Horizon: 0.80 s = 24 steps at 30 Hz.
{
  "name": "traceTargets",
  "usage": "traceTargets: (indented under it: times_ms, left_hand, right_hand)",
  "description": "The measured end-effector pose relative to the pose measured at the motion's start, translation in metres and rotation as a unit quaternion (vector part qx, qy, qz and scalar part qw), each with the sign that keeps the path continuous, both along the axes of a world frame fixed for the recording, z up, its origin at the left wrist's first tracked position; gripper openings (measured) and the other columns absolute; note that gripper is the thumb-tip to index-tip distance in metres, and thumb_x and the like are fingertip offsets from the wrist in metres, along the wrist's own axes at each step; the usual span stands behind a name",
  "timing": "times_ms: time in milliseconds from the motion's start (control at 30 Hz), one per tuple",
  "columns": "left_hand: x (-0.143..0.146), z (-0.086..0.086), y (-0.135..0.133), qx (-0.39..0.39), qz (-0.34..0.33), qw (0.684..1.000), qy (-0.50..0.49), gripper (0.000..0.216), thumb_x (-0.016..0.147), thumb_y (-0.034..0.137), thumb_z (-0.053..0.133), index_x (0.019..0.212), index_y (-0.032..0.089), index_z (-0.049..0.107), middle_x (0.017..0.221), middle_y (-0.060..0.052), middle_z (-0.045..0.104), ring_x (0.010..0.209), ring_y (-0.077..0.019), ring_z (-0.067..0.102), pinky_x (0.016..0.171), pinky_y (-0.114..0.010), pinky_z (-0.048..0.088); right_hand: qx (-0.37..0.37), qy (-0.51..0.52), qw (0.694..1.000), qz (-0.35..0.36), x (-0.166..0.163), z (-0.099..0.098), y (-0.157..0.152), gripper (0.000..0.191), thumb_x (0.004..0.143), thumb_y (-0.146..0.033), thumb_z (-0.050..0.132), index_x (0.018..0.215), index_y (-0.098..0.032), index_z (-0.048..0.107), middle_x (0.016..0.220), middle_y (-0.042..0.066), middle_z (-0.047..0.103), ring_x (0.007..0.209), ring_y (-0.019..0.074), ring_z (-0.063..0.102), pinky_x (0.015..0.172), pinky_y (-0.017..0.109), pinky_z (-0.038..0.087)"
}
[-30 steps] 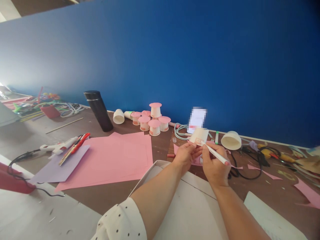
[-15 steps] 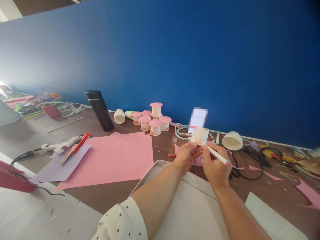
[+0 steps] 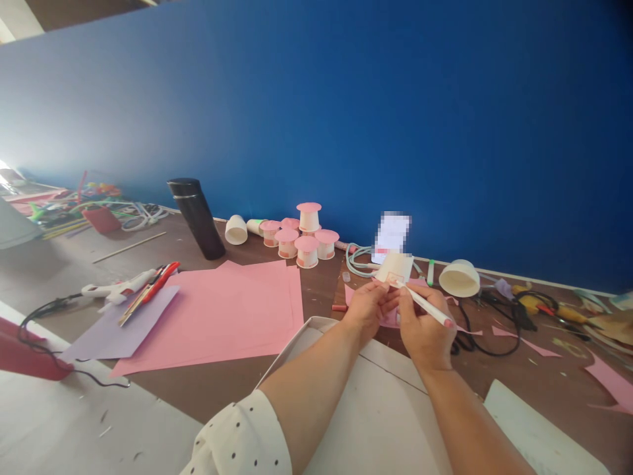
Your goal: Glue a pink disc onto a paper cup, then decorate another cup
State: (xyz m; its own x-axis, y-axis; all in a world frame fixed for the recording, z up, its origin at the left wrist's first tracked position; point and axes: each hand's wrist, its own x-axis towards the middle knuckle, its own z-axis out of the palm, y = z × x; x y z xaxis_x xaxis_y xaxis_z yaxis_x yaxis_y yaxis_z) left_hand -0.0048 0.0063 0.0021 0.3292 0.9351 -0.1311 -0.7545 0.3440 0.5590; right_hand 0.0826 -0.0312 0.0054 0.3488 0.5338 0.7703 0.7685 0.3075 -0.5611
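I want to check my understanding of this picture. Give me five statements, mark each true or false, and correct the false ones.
1. The left hand holds a white cup. True.
2. The right hand is free. False: it holds a marker, pointed at that cup.
3. The bottle is left of the pink-topped cups. True.
4. Those pink-topped cups all stand at one level. False: one is stacked above the others.
5. The pink sheets lie right of both hands. False: they lie to the left.
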Motion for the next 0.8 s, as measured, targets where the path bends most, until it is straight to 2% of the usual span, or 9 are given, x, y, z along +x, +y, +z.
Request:
traceTargets:
  times_ms: [267,800]
  left_hand:
    - [-0.0003,-0.0014,0.0007,0.009,-0.003,1.000,-0.025,0.006,0.080,0.015,0.061,0.077,0.009,0.061,0.082,-0.010,0.067,0.081,-0.0146,0.067,0.078,-0.022,0.051]
    - [-0.0011,0.0010,-0.0008,0.003,-0.006,1.000,-0.020,0.006,0.079,0.015,0.063,0.076,0.010,0.061,0.080,-0.009,0.066,0.076,-0.0137,0.066,0.079,-0.023,0.051]
  right_hand:
    - [-0.005,0.035,0.999,0.020,0.0056,-0.0054,0.0017,0.020,0.083,-0.033,0.059,0.093,-0.016,0.061,0.092,0.010,0.067,0.082,0.0200,0.063,0.074,0.034,0.050]
    - [0.003,0.012,1.000,0.011,0.0049,-0.0043,0.0009,0.021,0.082,-0.034,0.059,0.093,-0.016,0.062,0.091,0.009,0.067,0.081,0.0204,0.064,0.073,0.034,0.052]
